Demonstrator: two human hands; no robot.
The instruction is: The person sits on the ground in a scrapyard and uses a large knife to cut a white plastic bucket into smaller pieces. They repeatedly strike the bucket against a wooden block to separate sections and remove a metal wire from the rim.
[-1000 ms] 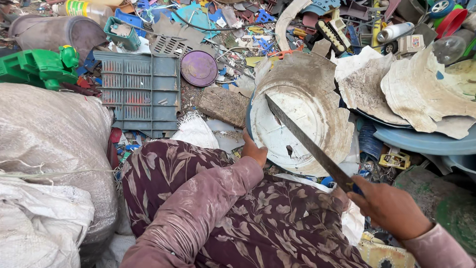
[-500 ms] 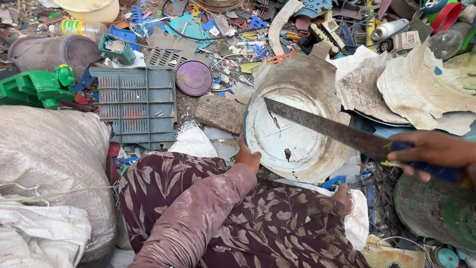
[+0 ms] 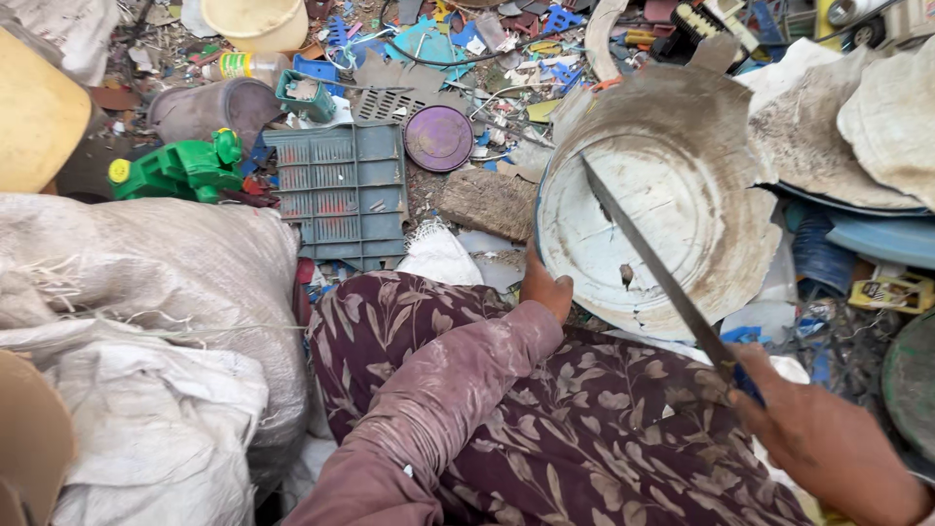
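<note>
Left hand [image 3: 545, 290] grips the rim of the cut bucket [image 3: 653, 205]; right hand [image 3: 828, 450] clasps the knife [image 3: 648, 258]. Bucket looks light, stiff, jagged-edged; hold by its smooth rim

The tub [image 3: 672, 195] is dirty white with a blue rim. The crate [image 3: 341, 190] is grey-blue, the lid [image 3: 438, 137] purple, the toy [image 3: 180, 168] bright green. The dress [image 3: 545, 429] is maroon with pale leaves.

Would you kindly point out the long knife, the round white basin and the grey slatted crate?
long knife [image 3: 648, 261], head view, middle of the blade.
round white basin [image 3: 584, 229], head view, bare inner bottom.
grey slatted crate [image 3: 336, 195], head view, middle of the slats.
</note>
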